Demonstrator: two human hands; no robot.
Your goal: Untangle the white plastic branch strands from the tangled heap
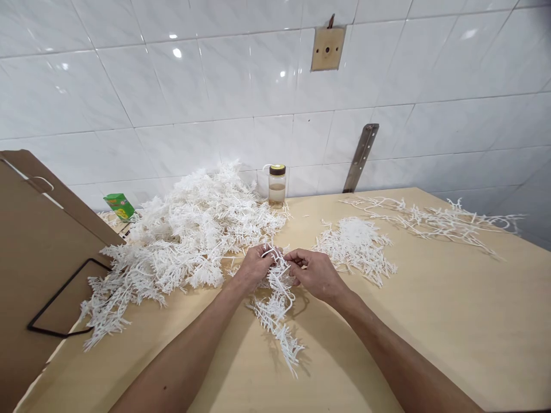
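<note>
Between my hands, over the middle of the table, hangs a white branching plastic sprig (279,298) with many thin twigs. My left hand (257,265) is closed around its upper part. My right hand (313,271) pinches the sprig's right side, thumb and fingers close together. The sprig's lower end trails toward me, just over the tabletop. Left of my hands lies a big heap of similar white sprigs (198,221). A smaller pile of short white pieces (355,244) lies beyond my right hand. Exactly what my fingertips grip is partly hidden.
Bare white stems (434,221) lie at the back right of the wooden table (456,321). A lidded jar of liquid (276,188) stands near the tiled wall. A green box (119,206) sits behind the heap. A brown cardboard panel (47,269) with a black handle bounds the left.
</note>
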